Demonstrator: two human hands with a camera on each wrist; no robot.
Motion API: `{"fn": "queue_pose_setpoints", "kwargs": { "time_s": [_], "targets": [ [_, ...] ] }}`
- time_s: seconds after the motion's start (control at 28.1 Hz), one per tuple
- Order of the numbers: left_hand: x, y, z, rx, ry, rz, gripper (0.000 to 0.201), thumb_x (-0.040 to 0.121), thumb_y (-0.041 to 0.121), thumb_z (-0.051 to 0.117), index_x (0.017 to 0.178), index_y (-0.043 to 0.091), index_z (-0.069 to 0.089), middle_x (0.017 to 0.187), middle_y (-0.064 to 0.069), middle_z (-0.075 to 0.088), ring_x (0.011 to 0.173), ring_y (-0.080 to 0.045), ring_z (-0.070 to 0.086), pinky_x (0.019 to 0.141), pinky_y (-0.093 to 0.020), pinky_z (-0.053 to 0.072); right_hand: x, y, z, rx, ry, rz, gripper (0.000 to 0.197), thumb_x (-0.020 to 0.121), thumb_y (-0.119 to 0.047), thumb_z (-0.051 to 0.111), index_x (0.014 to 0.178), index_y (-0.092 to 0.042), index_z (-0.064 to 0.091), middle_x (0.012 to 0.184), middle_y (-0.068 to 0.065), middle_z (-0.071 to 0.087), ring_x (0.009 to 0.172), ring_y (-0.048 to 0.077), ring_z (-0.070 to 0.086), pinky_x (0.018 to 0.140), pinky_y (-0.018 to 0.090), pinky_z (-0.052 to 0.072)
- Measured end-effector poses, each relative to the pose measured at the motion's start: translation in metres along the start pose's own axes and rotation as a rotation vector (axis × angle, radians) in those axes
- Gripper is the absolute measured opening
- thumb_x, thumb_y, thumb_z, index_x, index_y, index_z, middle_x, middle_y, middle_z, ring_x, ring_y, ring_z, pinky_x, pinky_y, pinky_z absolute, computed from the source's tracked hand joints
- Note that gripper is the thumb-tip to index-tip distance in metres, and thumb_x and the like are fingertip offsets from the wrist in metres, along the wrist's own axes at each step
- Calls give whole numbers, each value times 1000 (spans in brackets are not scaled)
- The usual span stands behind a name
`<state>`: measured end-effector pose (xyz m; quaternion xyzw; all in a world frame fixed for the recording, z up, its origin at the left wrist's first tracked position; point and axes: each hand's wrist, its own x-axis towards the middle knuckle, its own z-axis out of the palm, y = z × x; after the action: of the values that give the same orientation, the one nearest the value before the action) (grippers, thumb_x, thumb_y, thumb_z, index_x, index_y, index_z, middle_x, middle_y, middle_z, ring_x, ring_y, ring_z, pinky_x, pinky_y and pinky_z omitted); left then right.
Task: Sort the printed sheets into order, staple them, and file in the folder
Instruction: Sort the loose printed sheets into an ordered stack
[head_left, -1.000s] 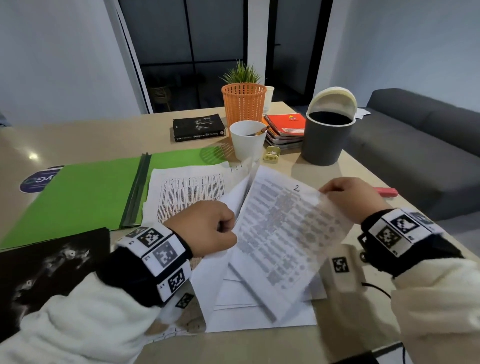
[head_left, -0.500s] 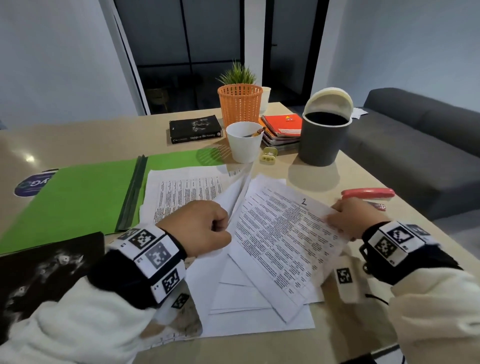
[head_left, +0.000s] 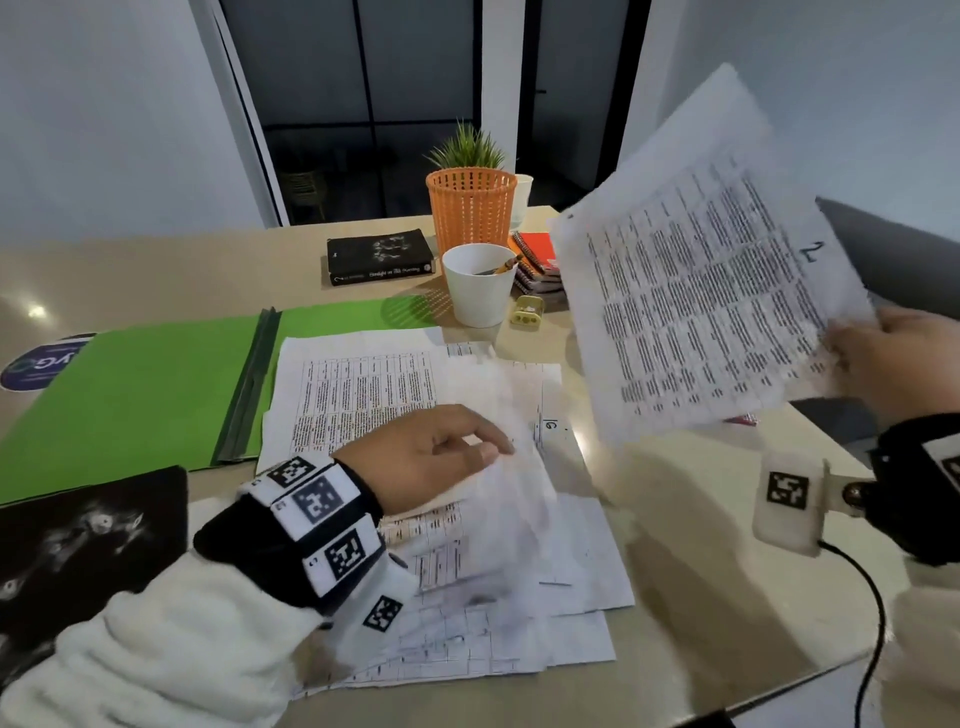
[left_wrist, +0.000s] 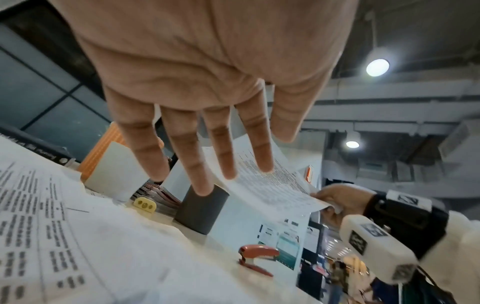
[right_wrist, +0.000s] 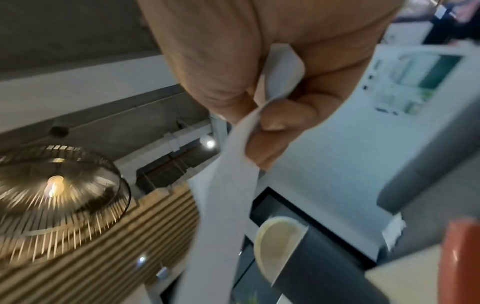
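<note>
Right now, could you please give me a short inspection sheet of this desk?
Surface: beige table, glossy, partly covered.
Job's things: sheet marked 2 lifted off the table; loose sheets overlapping, unstapled; green folder lying open; red stapler on the table, untouched.
Clutter: black book, white cup with pencils, orange basket, notebooks, yellow sharpener, grey bin.
Grippers: left hand fingers spread over the loose sheets; right hand pinches the lifted sheet's edge.
Cables: black cable running from the right wrist unit.
Surroundings: grey sofa, dark glass doors.
</note>
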<state>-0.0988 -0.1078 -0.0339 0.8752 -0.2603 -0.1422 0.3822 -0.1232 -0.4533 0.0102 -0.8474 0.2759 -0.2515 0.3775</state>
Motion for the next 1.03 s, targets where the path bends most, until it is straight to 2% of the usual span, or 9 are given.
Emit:
{"fn": "queue_pose_setpoints", "kwargs": {
  "time_s": [0.07,0.18,0.32,0.43,0.53,0.68,0.82,0.93,1.03],
  "targets": [
    [1,-2,-6,-4,47,-29,15,93,33,52,94,47,59,108,22,55,94,0,57,83,-21,46,0,4,8,127,-47,81,22,79,-25,56,72,-5,61,68,12,61,69,27,58,74,45,52],
    [2,-14,-16,210,25,-148,18,91,39,54,108,45,53,121,15,51,104,-3,54,87,-24,45,-3,12,26,242,-130,156,15,70,-27,59,69,-17,69,68,7,65,72,31,64,81,53,54],
    [3,-30,-17,563,-148,-297,53,85,51,58,133,40,40,142,11,36,121,-10,46,99,-30,39,-11,16,47,317,-219,184,16,85,-13,56,70,-12,63,72,9,65,70,31,63,73,44,55],
    [3,-32,-7,646,-200,-281,75,77,60,61,141,39,27,148,10,29,128,-13,39,105,-36,36,-12,23,56,335,-261,181,19,88,-11,55,71,-11,63,69,8,65,61,25,60,53,28,51],
    [6,-31,8,717,-195,-226,81,76,64,59,143,41,20,148,11,28,130,-15,37,105,-39,35,-15,25,59,327,-297,166,21,91,-10,53,72,-11,62,69,10,62,56,21,56,40,20,47],
    [9,-29,15,767,-93,-150,68,85,54,53,143,40,19,141,12,36,125,-13,41,102,-36,36,-20,27,62,273,-337,158,19,92,-8,52,76,-9,63,67,11,62,55,22,55,39,20,45],
    [8,-29,13,755,-105,-143,58,92,39,47,143,40,19,137,10,43,116,-14,49,95,-33,43,-25,24,64,247,-381,154,22,93,-3,47,78,-12,61,69,11,60,59,22,55,41,22,45],
    [10,-28,10,695,-86,-179,62,94,14,41,143,43,17,116,7,58,88,-14,61,73,-30,52,-27,22,69,245,-427,186,18,92,-3,47,93,-13,61,79,14,63,65,24,58,50,26,45],
    [7,-24,2,574,-5,-242,69,93,9,40,143,46,12,80,11,50,57,-7,53,48,-22,45,-31,19,72,266,-466,208,20,91,0,45,100,-13,59,84,14,65,68,25,61,48,27,48]
  ]
}}
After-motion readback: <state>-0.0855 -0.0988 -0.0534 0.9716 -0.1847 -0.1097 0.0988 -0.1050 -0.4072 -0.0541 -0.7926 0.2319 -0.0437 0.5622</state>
